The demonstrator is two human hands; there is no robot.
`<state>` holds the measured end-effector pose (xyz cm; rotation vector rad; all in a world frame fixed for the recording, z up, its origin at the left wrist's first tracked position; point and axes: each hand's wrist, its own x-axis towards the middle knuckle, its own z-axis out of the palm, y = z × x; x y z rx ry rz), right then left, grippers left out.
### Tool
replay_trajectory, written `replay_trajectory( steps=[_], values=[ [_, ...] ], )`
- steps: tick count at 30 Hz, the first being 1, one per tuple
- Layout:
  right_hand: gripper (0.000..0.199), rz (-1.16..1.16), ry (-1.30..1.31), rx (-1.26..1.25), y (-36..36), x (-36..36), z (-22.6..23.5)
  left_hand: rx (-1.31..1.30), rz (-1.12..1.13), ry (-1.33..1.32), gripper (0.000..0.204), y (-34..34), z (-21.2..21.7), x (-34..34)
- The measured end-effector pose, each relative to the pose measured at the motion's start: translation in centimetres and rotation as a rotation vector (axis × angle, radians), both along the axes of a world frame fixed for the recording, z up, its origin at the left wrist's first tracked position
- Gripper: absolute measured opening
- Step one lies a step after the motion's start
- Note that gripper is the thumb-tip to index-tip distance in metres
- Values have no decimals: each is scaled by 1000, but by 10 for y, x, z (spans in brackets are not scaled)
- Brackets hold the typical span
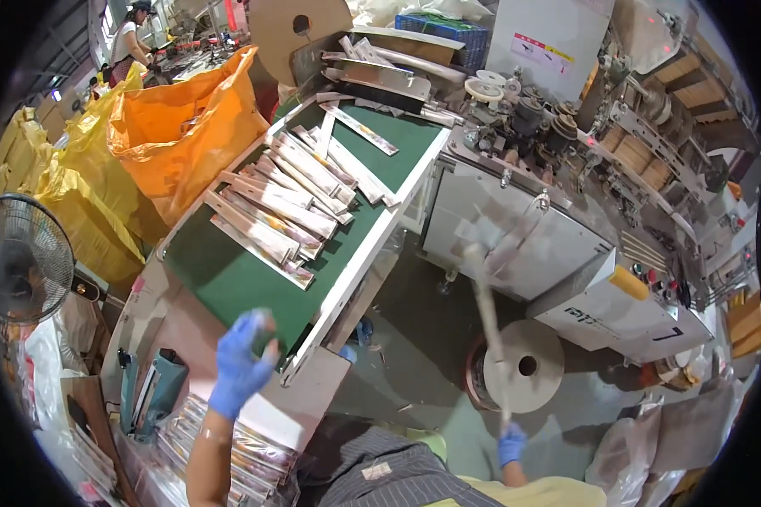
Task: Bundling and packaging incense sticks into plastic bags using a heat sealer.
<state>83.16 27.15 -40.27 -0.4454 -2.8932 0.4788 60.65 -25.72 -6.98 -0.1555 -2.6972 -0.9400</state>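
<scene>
My left hand, in a blue glove with bare fingertips, hovers over the near end of a green conveyor belt. Its fingers are apart and hold nothing. Long slim printed packets lie in a loose pile farther up the belt. Low in the head view, my right hand, also blue-gloved, is closed around the lower end of a long pale stick. The stick points up and away, slightly blurred, in front of the machine's white cabinet. Only part of the right hand's fingers shows.
A white machine cabinet stands right of the belt, a large reel on the floor below it. An orange bag, yellow bags and a fan crowd the left. Bagged packets lie near my left forearm. A person stands far left.
</scene>
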Motion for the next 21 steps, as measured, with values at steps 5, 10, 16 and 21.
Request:
replay_trajectory(
  steps=[5, 10, 16, 21],
  values=[
    [18, -103, -248, -264, -66, -54, -45, -194, 404, 41, 68, -47, -41, -72],
    [56, 165, 341, -331, -176, -313, 143, -404, 627, -161, 84, -62, -45, -113],
    [57, 495, 613, 18, -263, -657, 282, -234, 613, -235, 83, -1, -27, -204],
    [96, 185, 248, 181, -321, -776, 286, -230, 480, -22, 79, 1, -45, -234]
  ],
)
